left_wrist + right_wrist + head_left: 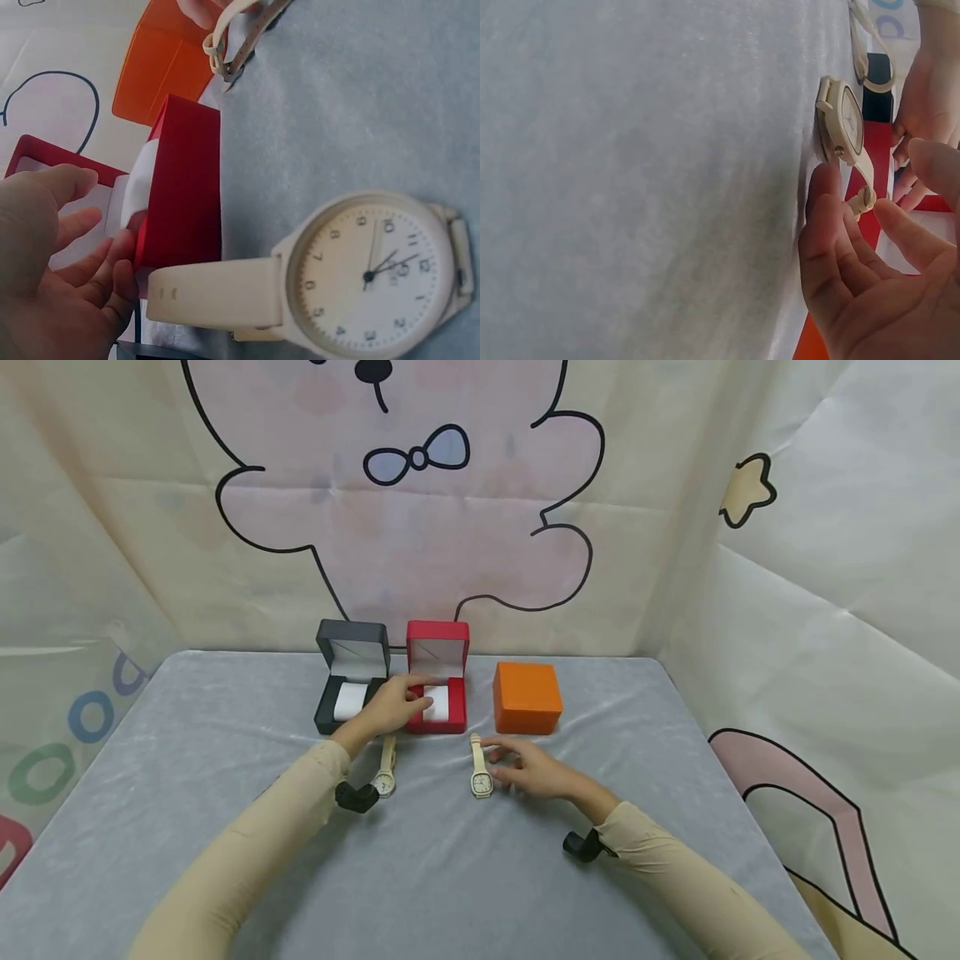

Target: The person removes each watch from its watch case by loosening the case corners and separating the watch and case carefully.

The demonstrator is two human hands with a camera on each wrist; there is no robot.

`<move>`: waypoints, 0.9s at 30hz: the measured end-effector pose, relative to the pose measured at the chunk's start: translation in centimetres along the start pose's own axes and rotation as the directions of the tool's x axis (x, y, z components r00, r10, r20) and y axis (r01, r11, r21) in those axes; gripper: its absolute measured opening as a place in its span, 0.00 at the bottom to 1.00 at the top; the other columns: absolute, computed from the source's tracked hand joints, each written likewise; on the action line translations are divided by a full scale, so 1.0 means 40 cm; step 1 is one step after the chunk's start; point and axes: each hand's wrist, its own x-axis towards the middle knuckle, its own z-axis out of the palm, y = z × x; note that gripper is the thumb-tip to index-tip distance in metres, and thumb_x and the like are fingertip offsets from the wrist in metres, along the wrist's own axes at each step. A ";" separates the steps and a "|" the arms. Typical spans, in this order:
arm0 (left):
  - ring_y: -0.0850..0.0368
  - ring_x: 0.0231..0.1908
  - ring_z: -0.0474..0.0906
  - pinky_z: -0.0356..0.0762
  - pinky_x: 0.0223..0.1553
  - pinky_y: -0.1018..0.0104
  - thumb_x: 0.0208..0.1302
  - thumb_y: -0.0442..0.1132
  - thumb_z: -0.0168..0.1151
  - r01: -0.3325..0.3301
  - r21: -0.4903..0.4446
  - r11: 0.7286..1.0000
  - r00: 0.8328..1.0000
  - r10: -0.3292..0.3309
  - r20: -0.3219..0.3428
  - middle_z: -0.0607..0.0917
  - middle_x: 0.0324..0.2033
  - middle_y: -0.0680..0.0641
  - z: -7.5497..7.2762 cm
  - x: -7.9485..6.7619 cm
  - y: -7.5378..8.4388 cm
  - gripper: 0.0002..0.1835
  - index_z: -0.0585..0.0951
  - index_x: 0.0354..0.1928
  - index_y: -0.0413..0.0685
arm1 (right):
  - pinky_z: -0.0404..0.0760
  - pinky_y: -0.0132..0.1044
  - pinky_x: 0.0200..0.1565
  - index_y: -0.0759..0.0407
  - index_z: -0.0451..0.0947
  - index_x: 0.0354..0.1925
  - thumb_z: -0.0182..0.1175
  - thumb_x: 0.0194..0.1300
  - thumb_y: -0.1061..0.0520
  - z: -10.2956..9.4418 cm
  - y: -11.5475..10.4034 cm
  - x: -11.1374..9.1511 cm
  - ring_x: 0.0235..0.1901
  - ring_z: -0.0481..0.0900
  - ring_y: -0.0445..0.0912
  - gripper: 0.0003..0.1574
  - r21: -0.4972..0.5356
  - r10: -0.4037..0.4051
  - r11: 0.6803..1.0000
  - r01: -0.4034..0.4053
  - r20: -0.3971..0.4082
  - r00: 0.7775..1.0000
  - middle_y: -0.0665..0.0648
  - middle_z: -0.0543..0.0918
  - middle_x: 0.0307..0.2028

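My left hand (388,703) reaches over the open red watch box (438,631), its fingers loosely bent beside the white cushion (437,703) inside. In the left wrist view the lower fingertips (124,244) are right at the box's edge and the cushion's end. Below my left forearm lies a cream watch with a round dial (367,274), strap stretched toward the boxes. My right hand (534,770) is beside a second cream watch (481,783) with a squarish case. In the right wrist view its thumb and fingers, spread apart, are close around the strap (865,196).
An open dark grey watch box (352,630) with a white cushion stands left of the red one. A closed orange box (527,697) stands to the right. Everything rests on a grey cloth-covered table (420,877), with printed curtains (637,460) behind and at the sides.
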 end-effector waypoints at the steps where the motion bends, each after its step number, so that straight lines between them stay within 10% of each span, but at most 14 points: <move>1: 0.46 0.51 0.78 0.81 0.51 0.53 0.72 0.42 0.60 -0.002 -0.001 1.000 1.000 0.002 0.002 0.78 0.64 0.40 -0.001 -0.001 0.000 0.26 0.74 0.70 0.48 | 0.80 0.35 0.32 0.64 0.66 0.70 0.57 0.73 0.63 0.000 -0.002 0.000 0.31 0.82 0.55 0.30 0.004 -0.001 1.000 0.001 -0.003 1.000 0.71 0.79 0.52; 15: 0.51 0.36 0.74 0.72 0.34 0.64 0.73 0.42 0.59 -0.060 -0.091 0.994 0.997 0.056 -0.046 0.83 0.43 0.38 0.009 -0.012 0.031 0.23 0.77 0.67 0.47 | 0.83 0.43 0.35 0.64 0.65 0.71 0.57 0.75 0.59 -0.039 0.020 -0.045 0.35 0.83 0.58 0.31 0.033 -0.020 0.999 0.023 -0.086 0.996 0.72 0.78 0.56; 27: 0.43 0.53 0.82 0.83 0.48 0.55 0.72 0.39 0.60 -0.108 -0.143 0.984 0.993 0.101 -0.057 0.79 0.64 0.39 0.051 -0.020 0.071 0.23 0.76 0.67 0.42 | 0.86 0.39 0.44 0.67 0.66 0.70 0.56 0.75 0.59 -0.108 0.034 -0.111 0.40 0.84 0.62 0.29 -0.016 -0.053 0.999 0.051 -0.207 0.977 0.76 0.77 0.56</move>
